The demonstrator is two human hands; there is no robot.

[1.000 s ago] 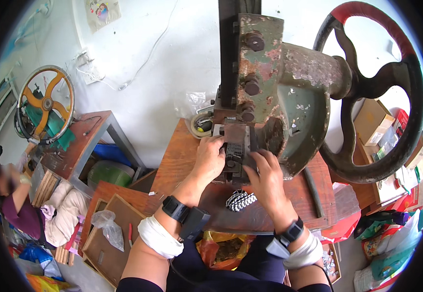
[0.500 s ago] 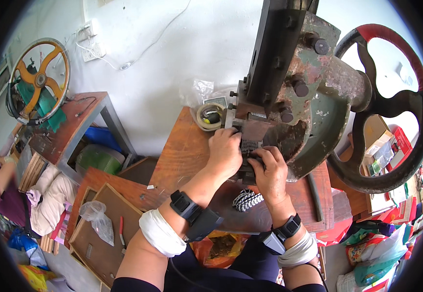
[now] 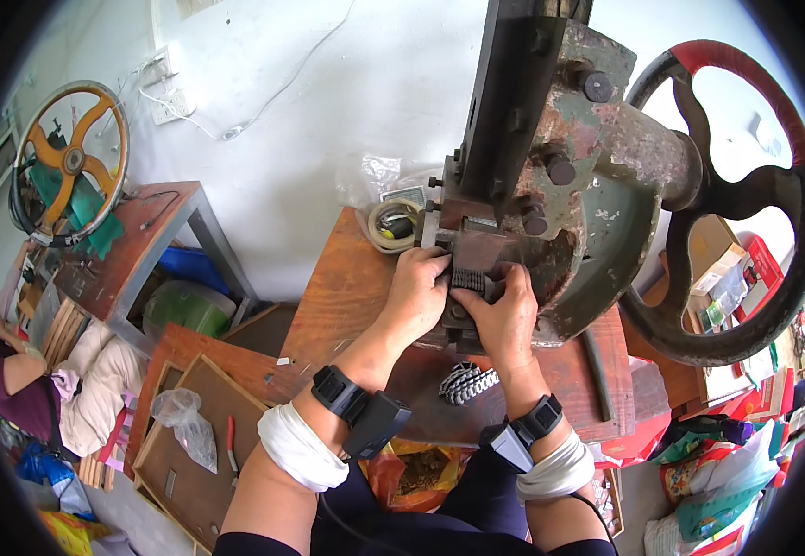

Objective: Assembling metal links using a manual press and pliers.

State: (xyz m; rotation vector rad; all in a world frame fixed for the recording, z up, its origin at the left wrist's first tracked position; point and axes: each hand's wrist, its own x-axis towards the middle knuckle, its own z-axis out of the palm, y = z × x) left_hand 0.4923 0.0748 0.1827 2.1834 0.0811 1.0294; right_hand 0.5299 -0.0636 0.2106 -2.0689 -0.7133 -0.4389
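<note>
The person is leaning over a wooden surface (image 3: 347, 296) on which a heavy, rust-stained press machine (image 3: 560, 195) is standing. Both hands are pushed in at the foot of the machine's dark upright column. The left hand (image 3: 416, 289) is resting with its knuckles up, its fingers (image 3: 438, 264) curled and pressing against the left end of a small dark ribbed piece (image 3: 467, 279) that is sitting in the machine's opening. The right hand (image 3: 506, 317) is meeting it from the other side, its fingers (image 3: 514, 275) bent and pinching the right end of the same piece, so the ribbed piece is lying between the two hands, touching both. How it is seated in the machine cannot be told, because the hands are covering most of it.

Each wrist is wearing a black band with a small black box, with white cloth wrapped around the forearm behind it. Just below the right hand, a black-and-white coiled strip (image 3: 467, 382) is lying on the surface. Behind the left hand, near the wall, a roll of tape (image 3: 391, 227) is sitting on the surface. A large dark flywheel (image 3: 745, 195) with a red-painted arc is hanging off the machine's right side. Far to the left, a yellow-spoked wheel (image 3: 71, 162) is standing on a separate table (image 3: 134, 250).
</note>
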